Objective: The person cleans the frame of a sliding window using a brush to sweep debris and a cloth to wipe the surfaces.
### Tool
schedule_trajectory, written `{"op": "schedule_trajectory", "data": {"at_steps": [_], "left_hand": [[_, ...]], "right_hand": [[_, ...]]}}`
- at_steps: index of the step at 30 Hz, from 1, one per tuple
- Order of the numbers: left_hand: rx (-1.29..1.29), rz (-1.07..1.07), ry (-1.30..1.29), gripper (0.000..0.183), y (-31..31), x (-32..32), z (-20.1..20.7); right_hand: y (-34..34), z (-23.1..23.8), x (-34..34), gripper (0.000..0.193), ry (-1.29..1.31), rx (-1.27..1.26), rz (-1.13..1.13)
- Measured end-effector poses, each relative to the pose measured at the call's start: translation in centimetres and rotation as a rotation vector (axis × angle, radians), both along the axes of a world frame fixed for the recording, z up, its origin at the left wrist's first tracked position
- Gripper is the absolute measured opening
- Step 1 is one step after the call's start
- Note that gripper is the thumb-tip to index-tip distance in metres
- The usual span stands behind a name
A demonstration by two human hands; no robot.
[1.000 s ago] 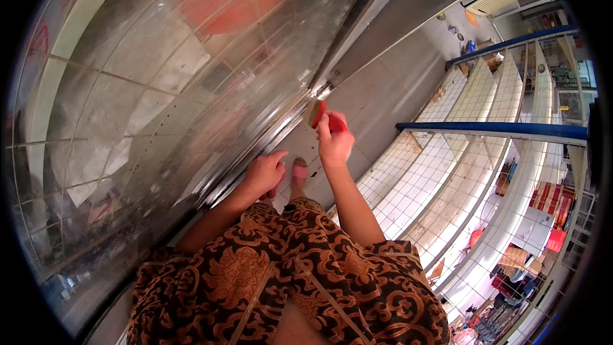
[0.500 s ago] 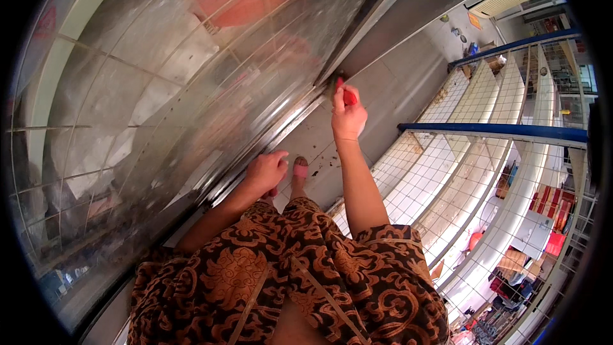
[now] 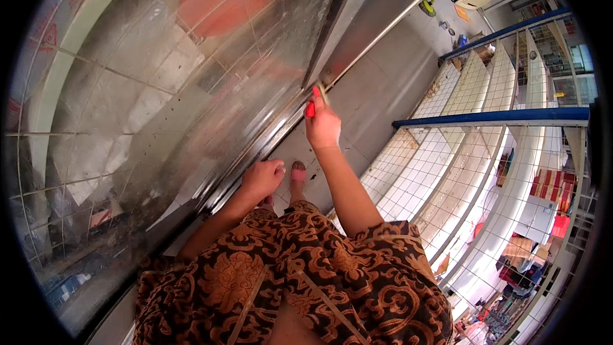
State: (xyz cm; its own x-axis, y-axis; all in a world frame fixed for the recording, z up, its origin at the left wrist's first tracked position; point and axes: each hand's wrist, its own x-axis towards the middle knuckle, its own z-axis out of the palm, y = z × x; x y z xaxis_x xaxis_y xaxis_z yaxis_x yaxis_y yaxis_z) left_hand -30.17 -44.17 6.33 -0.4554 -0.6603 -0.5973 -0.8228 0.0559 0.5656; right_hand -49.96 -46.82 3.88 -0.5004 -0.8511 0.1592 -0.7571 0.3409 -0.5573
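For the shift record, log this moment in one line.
right hand: grips red-handled brush by metal rail | left hand: partly curled beside rail, contents unclear | brush contact: unclear

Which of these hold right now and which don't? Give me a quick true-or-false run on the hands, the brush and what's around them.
1. The right hand holds a red-handled brush. True.
2. The left hand grips the brush too. False: the left hand is apart from it, nearer the person's body.
3. A pink sandal shows just right of the left hand. True.
4. The long bar across the wire mesh is yellow. False: the long bar is blue.
5. The person's clothing is plain white. False: the clothing has a dark and orange-brown pattern.
6. A reddish shape shows at upper left. True.
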Motion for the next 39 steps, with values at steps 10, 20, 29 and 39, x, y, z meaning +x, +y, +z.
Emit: {"op": "schedule_trajectory", "data": {"at_steps": [10, 20, 29, 39], "left_hand": [[0.038, -0.074, -0.065, 0.025, 0.1, -0.4, 0.7], [-0.069, -0.150, -0.019, 0.028, 0.1, 0.3, 0.4], [0.140, -0.058, -0.068, 0.022, -0.2, -0.8, 3.1], [-0.023, -0.048, 0.037, 0.043, 0.4, 0.3, 1.0]], "right_hand": [[-1.0, 0.2, -0.7, 0.020, -0.055, -0.025, -0.080], [-0.5, 1.6, -1.0, 0.024, -0.458, -0.143, -0.346], [-0.5, 1.0, -2.9, 0.033, -0.422, -0.161, -0.332], [-0.9, 1.6, -3.9, 0.029, -0.533, -0.214, -0.288]]}}
